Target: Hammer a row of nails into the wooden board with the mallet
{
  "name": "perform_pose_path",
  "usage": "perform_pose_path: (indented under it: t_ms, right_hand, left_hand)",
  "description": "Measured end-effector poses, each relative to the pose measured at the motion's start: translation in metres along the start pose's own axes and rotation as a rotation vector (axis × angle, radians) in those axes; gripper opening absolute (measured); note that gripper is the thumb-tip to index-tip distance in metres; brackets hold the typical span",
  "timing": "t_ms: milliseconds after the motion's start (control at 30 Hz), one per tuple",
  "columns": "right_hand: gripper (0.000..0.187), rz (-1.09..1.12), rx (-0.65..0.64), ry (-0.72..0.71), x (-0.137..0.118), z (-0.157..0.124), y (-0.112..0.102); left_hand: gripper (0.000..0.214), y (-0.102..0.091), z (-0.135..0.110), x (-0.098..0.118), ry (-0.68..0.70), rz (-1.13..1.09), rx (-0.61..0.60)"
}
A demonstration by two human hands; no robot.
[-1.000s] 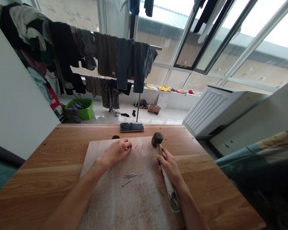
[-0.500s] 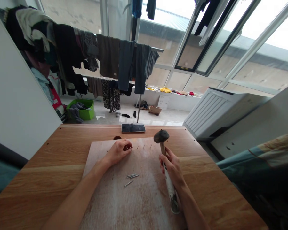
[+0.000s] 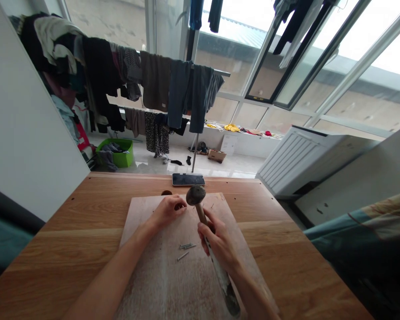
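Note:
A pale wooden board [image 3: 153, 275] lies on a wooden table [image 3: 70, 231]. My right hand [image 3: 218, 242] is closed round the handle of a hammer [image 3: 196, 195], whose dark head hangs over the board's far part, close to my left hand. My left hand [image 3: 168, 210] rests on the board with its fingers pinched together near the hammer head; what they hold is too small to make out. Three loose nails [image 3: 186, 249] lie on the board between my forearms. Small nails stand in the board near its far edge, right of the hammer head.
A phone [image 3: 188, 179] lies flat at the table's far edge. Beyond are a rack of hanging clothes [image 3: 146, 84], a green basket [image 3: 118, 151] on the floor, a white ribbed unit [image 3: 296, 155] at the right and large windows.
My right hand has swung the hammer to the left, from the board's right part to just beside my left hand. The left hand has stayed put.

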State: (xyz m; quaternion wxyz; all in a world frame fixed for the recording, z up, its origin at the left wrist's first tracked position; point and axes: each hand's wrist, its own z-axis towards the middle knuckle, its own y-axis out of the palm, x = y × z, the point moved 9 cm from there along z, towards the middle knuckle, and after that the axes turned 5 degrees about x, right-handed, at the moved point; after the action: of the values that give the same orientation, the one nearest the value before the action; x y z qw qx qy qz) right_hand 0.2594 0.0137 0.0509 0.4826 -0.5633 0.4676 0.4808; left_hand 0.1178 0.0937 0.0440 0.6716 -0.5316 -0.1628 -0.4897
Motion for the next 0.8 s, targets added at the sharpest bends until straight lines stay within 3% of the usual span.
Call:
perform_pose_path:
  t_ms: [433,567,633,800]
  right_hand:
    - [0.052,-0.037,-0.030,0.018,0.018,0.000,0.002]
    - [0.053,0.032,0.035,0.004,0.018,0.000,-0.009]
    - [0.053,0.049,0.080,-0.005,0.016,0.001,-0.017]
    - [0.049,0.072,0.144,0.017,0.015,0.001,-0.030]
  left_hand:
    - [0.011,0.005,0.000,-0.001,-0.034,0.019,-0.037]
    - [0.015,-0.006,-0.001,0.005,-0.044,0.076,-0.002]
    - [0.015,-0.008,-0.004,0.017,-0.026,0.152,-0.078]
    - [0.008,0.014,-0.029,0.047,-0.080,0.318,-0.532]
